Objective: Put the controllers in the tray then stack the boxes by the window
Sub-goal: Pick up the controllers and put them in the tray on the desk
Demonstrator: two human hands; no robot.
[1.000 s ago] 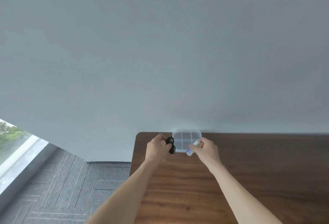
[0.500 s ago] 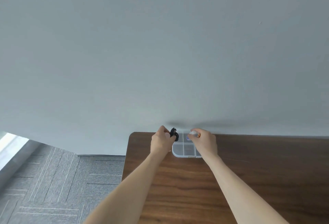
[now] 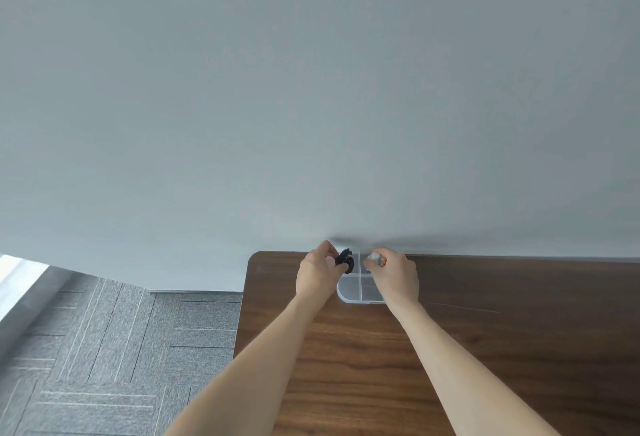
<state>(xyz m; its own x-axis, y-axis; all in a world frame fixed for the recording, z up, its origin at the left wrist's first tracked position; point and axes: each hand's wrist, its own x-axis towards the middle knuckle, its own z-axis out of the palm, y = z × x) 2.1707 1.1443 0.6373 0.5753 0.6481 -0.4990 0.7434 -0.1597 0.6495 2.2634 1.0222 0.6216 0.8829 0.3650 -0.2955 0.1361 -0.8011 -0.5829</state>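
A clear plastic tray (image 3: 350,288) with divided compartments lies on the dark wooden table (image 3: 485,349) at its far edge, against the wall. My left hand (image 3: 317,274) is shut on a small black controller (image 3: 345,260), held over the tray's far left compartment. Over the far right compartment, my right hand (image 3: 394,278) grips a small pale controller with an orange part (image 3: 375,258). Both hands cover part of the tray.
A plain grey wall (image 3: 311,89) rises right behind the table. Grey carpet tiles (image 3: 104,349) cover the floor to the left. A bright window edge (image 3: 14,283) shows at the far left. The table's rounded left corner (image 3: 254,257) lies close to my left hand.
Both hands have moved forward from the tray's near side to over its far compartments, still holding the two items. The view has shifted right, so less of the window shows.
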